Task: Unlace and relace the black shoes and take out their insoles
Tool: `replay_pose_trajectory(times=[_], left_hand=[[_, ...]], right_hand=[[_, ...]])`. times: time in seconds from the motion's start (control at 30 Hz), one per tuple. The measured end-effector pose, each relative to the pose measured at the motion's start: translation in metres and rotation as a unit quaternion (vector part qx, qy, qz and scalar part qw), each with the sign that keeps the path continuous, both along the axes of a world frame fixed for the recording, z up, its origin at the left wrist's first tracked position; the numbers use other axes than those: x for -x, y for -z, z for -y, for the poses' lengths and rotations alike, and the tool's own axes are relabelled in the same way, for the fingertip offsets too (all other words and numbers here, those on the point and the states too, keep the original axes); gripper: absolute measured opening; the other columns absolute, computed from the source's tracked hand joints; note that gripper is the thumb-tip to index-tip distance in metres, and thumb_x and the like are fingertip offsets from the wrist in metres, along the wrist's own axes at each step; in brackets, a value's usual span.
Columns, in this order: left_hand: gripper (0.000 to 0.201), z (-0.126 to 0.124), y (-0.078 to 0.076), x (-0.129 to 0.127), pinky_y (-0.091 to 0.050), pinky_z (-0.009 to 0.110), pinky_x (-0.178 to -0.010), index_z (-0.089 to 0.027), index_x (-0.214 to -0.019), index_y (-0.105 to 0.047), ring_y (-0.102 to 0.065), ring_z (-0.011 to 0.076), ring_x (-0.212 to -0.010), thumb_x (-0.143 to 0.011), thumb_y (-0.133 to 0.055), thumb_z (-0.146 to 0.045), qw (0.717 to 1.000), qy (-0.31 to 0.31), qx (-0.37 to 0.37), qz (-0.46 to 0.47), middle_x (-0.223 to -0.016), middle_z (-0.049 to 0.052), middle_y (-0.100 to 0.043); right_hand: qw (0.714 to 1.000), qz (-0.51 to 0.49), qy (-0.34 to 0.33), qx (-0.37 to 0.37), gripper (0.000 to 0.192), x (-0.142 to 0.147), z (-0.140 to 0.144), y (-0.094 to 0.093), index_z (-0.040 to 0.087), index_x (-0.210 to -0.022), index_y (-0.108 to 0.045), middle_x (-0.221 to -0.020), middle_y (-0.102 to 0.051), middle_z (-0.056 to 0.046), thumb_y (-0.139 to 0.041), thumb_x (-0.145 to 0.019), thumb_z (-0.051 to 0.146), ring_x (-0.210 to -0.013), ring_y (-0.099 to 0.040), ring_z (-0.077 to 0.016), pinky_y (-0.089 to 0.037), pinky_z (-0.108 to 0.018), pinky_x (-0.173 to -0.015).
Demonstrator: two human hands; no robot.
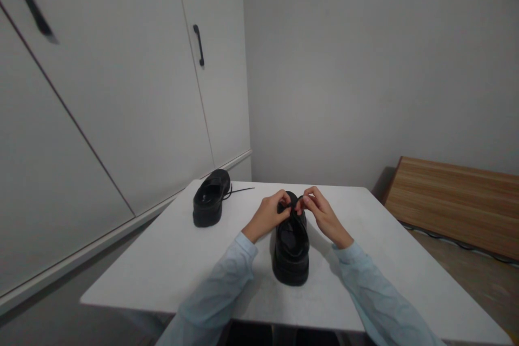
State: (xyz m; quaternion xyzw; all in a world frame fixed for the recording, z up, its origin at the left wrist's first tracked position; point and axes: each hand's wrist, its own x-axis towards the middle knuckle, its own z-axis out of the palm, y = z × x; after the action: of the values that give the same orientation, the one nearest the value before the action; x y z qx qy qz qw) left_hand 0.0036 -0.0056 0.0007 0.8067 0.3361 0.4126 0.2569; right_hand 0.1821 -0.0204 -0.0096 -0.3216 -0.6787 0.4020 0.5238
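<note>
Two hands at one black shoe point(291, 246) | long axis near-to-far on tabletop point(162, 259) | left hand point(268, 214), right hand point(321, 211) equally near, fingers pinching its laces point(299, 201) at far end.

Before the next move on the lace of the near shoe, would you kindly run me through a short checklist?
1. Near shoe flat on the table: ok.
2. Left hand at the lace area: ok.
3. Right hand pinching at the lace: ok.
4. Whether the lace is knotted: cannot tell, fingers hide it.
5. Second shoe apart at the left, out of the hands' way: ok.
6. Its loose lace end lying on the table, not tangled with the near shoe: ok.
</note>
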Motion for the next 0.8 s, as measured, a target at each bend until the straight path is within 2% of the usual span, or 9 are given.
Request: replay_pose_trajectory(times=[0.2, 0.43, 0.57, 0.67, 0.8], left_hand=[[0.01, -0.006, 0.001, 0.004, -0.044, 0.027, -0.078, -0.019, -0.085, -0.064, -0.06, 0.0173, -0.081, -0.078, -0.063, -0.024, 1.0, -0.003, -0.025, -0.006, -0.084, 0.003, -0.066], [0.012, -0.013, 0.003, 0.011, -0.041, 0.029, -0.077, -0.02, -0.081, -0.071, -0.057, 0.0193, -0.081, -0.075, -0.069, -0.03, 0.999, -0.013, -0.035, -0.018, -0.079, 0.005, -0.067], [0.017, -0.016, 0.004, 0.014, -0.039, 0.028, -0.073, -0.017, -0.074, -0.067, -0.055, 0.0173, -0.077, -0.08, -0.062, -0.032, 1.0, -0.011, -0.022, -0.009, -0.076, 0.003, -0.063], [0.022, -0.017, 0.005, 0.015, -0.037, 0.025, -0.067, -0.016, -0.072, -0.059, -0.051, 0.0143, -0.069, -0.083, -0.057, -0.035, 0.999, -0.012, 0.021, 0.024, -0.07, 0.0, -0.057], [0.029, -0.018, 0.008, 0.013, -0.035, 0.024, -0.063, -0.017, -0.07, -0.05, -0.045, 0.0122, -0.065, -0.085, -0.05, -0.042, 0.996, 0.001, 0.068, 0.054, -0.065, -0.003, -0.049]], right_hand=[[0.999, -0.03, 0.004, 0.023, 0.022, -0.002, -0.002, -0.001, 0.022, -0.083, -0.046, -0.077, -0.061, 0.001, -0.053, -0.089, 0.042, -0.067, -0.059, -0.0133, -0.046, -0.031, -0.07], [0.995, -0.066, -0.007, 0.077, 0.023, -0.008, -0.006, 0.002, 0.02, -0.079, -0.051, -0.078, -0.064, -0.001, -0.058, -0.084, 0.04, -0.068, -0.061, -0.0133, -0.047, -0.031, -0.07], [0.991, -0.083, -0.023, 0.099, 0.018, -0.011, -0.008, 0.003, 0.019, -0.076, -0.054, -0.079, -0.064, 0.0, -0.059, -0.083, 0.034, -0.069, -0.061, -0.0132, -0.047, -0.031, -0.072], [0.989, -0.1, -0.033, 0.102, 0.016, -0.012, -0.008, 0.003, 0.018, -0.072, -0.055, -0.081, -0.063, 0.0, -0.059, -0.082, 0.03, -0.069, -0.06, -0.0133, -0.047, -0.032, -0.072], [0.987, -0.127, -0.034, 0.097, 0.014, -0.012, -0.006, -0.001, 0.018, -0.068, -0.056, -0.087, -0.064, -0.003, -0.06, -0.079, 0.026, -0.081, -0.06, -0.0159, -0.048, -0.034, -0.078]])
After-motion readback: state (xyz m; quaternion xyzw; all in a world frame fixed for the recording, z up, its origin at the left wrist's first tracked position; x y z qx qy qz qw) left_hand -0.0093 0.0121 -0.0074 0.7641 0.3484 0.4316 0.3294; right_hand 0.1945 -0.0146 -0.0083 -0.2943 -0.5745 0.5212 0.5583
